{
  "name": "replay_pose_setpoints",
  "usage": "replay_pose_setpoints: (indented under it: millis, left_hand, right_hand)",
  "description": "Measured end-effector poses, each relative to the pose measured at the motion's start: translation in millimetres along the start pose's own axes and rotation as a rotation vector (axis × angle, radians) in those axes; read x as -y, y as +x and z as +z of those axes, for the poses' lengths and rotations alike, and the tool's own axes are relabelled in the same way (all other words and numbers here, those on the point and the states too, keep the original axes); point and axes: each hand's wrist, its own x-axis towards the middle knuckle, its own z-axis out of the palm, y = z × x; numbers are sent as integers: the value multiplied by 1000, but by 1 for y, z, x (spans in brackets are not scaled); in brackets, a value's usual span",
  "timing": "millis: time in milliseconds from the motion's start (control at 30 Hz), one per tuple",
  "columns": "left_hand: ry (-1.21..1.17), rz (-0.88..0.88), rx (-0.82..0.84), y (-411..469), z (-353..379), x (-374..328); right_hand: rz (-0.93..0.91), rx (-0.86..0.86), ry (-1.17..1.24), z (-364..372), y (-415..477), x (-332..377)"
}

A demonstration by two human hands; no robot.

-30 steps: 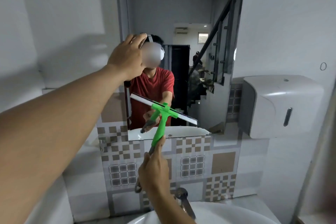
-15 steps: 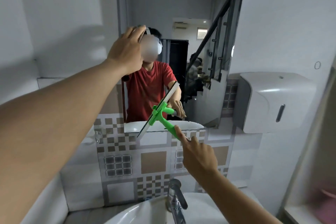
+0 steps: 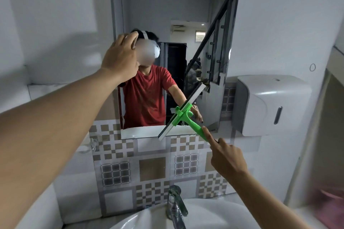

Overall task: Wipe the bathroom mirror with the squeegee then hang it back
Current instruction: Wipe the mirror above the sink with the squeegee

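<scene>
**Squeegee at the mirror's lower edge, wipe in hand**

Squeegee [image 3: 183, 114], green-handled, sits tilted against the lower right of the mirror [image 3: 178, 15], its blade's low end past the bottom edge onto the tiled wall [image 3: 152, 169]. The right hand [image 3: 226, 158] has its fingers closed around the handle's end, forefinger laid along it. The left hand [image 3: 120, 61] rests on the mirror's left side, fingers loosely spread, holding nothing. Wiping looks under way; next calls for resetting the blade flat and high for 1 more pass.
</scene>
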Motion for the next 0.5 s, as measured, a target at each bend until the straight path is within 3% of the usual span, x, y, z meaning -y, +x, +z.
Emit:
replay_pose_setpoints:
  millis: [500]
  left_hand:
    - [-79, -11, 12, 3, 3, 3]
  right_hand:
    - [340, 108, 507, 30, -31, 51]
